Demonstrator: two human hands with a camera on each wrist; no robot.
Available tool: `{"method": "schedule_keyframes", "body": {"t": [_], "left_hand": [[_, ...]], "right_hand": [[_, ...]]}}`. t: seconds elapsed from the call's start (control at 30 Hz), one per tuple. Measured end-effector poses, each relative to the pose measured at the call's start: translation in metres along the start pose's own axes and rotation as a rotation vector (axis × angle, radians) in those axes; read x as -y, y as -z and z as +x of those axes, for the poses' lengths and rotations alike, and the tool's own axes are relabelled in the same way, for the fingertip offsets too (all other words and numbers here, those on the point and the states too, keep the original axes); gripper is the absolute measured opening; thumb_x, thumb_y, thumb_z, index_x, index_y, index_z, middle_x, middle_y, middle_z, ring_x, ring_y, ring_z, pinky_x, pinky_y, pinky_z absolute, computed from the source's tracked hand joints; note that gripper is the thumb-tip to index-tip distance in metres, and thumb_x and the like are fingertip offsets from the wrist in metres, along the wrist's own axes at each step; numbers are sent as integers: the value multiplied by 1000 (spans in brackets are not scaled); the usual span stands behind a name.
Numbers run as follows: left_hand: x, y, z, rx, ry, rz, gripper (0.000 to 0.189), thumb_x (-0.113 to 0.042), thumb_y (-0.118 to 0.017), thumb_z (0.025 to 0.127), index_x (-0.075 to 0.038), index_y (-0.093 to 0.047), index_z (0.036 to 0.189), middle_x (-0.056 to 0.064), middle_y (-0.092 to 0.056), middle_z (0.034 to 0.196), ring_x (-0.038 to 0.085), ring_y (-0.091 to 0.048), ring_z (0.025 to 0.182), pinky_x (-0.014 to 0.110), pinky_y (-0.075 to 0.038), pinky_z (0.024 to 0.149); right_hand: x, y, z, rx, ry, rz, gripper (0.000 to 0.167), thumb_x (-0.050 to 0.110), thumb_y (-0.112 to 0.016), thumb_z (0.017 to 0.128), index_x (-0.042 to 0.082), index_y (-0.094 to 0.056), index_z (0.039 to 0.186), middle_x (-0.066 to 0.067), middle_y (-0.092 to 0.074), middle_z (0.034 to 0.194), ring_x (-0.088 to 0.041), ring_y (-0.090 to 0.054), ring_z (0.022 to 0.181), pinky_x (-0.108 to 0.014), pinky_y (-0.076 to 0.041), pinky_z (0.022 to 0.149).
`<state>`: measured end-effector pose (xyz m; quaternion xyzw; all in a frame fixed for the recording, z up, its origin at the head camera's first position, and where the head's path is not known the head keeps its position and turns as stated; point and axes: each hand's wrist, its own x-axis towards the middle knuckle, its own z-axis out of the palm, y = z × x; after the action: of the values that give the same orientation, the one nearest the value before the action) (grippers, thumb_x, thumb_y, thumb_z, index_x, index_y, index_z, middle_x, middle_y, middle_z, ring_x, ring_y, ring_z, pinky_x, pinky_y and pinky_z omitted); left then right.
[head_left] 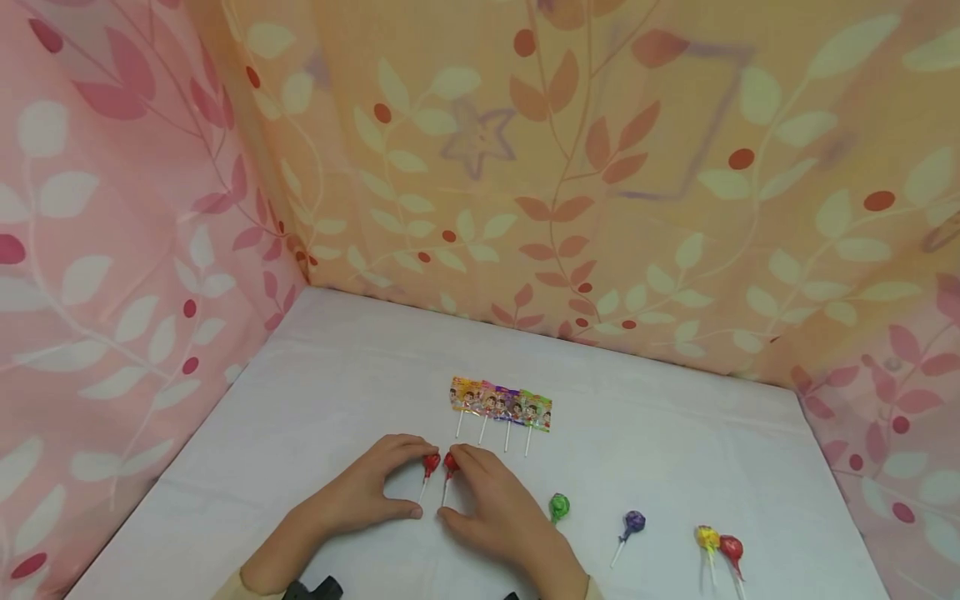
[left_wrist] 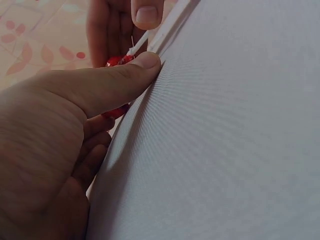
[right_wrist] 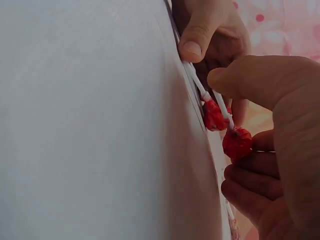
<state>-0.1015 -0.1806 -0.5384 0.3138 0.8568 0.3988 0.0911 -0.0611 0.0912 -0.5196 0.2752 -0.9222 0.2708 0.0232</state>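
Two red-wrapped lollipops lie side by side on the white table, close together with sticks toward the person. My left hand [head_left: 360,487] holds the left red lollipop [head_left: 431,463] lengthwise, fingertips at the candy and thumb at the stick's end. In the same way, my right hand [head_left: 498,508] holds the right red lollipop [head_left: 450,463]. The right wrist view shows the right hand's lollipop [right_wrist: 237,143] nearer, with the left hand's lollipop [right_wrist: 215,116] just behind. In the left wrist view, the left thumb [left_wrist: 120,80] covers much of the candies.
Beyond the hands lies a row of flat, colourful packets [head_left: 501,404] on white sticks. To the right are a green lollipop [head_left: 558,507], a purple lollipop [head_left: 633,522], and a yellow lollipop [head_left: 707,537] touching another red lollipop [head_left: 731,548]. Patterned cloth [head_left: 480,167] encloses the table [head_left: 360,367].
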Motion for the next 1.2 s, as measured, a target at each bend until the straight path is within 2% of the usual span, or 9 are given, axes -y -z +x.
{"method": "schedule_keyframes", "body": {"t": [0.3, 0.57, 1.03, 1.2], "left_hand": [[2, -1, 0, -19, -45, 17, 82, -34, -99, 81, -27, -62, 154, -10, -56, 155, 22, -50, 145, 51, -47, 118], [0, -1, 0, -7, -15, -4, 83, -30, -100, 80, -29, -62, 155, -10, -55, 155, 21, -48, 147, 52, -46, 120], [4, -3, 0, -7, -10, 4, 87, -35, -99, 81, -30, -59, 157, -10, -54, 157, 21, -48, 148, 53, -46, 120], [4, -3, -1, -19, -20, 12, 85, -39, -98, 83, -28, -58, 158, -7, -54, 157, 24, -49, 147, 55, -46, 119]], "right_hand": [[-1, -11, 3, -31, 41, -45, 80, 39, -88, 90, 2, -58, 154, -8, -60, 155, -23, -54, 146, -40, -48, 119], [-2, -14, 3, -17, -1, -46, 81, 41, -88, 91, 4, -56, 156, -8, -58, 157, -23, -52, 148, -41, -47, 120], [-3, -13, 1, 8, -42, 39, 83, 40, -89, 92, 6, -53, 158, -6, -55, 160, -22, -49, 151, -41, -42, 124], [-3, -11, 0, 0, -46, 64, 82, 40, -88, 92, 5, -53, 158, -6, -55, 160, -23, -49, 151, -42, -41, 125]]}}
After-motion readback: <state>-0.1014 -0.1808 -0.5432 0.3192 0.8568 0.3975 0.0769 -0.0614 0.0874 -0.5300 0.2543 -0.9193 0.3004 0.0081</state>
